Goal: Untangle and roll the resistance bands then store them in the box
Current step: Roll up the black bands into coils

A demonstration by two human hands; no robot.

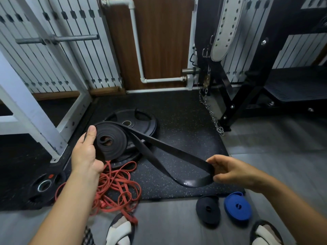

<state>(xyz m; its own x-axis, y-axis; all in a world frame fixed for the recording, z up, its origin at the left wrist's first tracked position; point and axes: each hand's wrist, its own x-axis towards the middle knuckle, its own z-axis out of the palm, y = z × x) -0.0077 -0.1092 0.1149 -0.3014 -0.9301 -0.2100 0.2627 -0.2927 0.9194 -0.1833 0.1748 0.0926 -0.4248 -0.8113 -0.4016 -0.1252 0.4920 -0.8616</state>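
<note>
A partly rolled black band (110, 142) is held up in the left grip (86, 152), with the thumb pressed on the coil's outer edge and the fingers hidden behind it. The far end of the same band is pinched between thumb and fingers of the right grip (231, 171), where the strap is folded back into a loop. Between the two grips the unrolled length is carried in the air: one strand is drawn fairly straight from the coil's top, while the other sags lower above the speckled rubber mat (177, 112). Behind the coil a black weight plate (139, 121) is seen lying on the mat. Under the left wrist a tangled red band (116, 188) is spread over the mat's near edge and onto the grey floor (265, 138), one end reaching a sandal (120, 230). Under the right forearm a dark rolled band (208, 211) and a blue rolled band (238, 208) are laid just beside each other at the mat's near edge. A second weight plate (44, 186) is seen at the left, and a chain (210, 112) hangs beyond the mat
</note>
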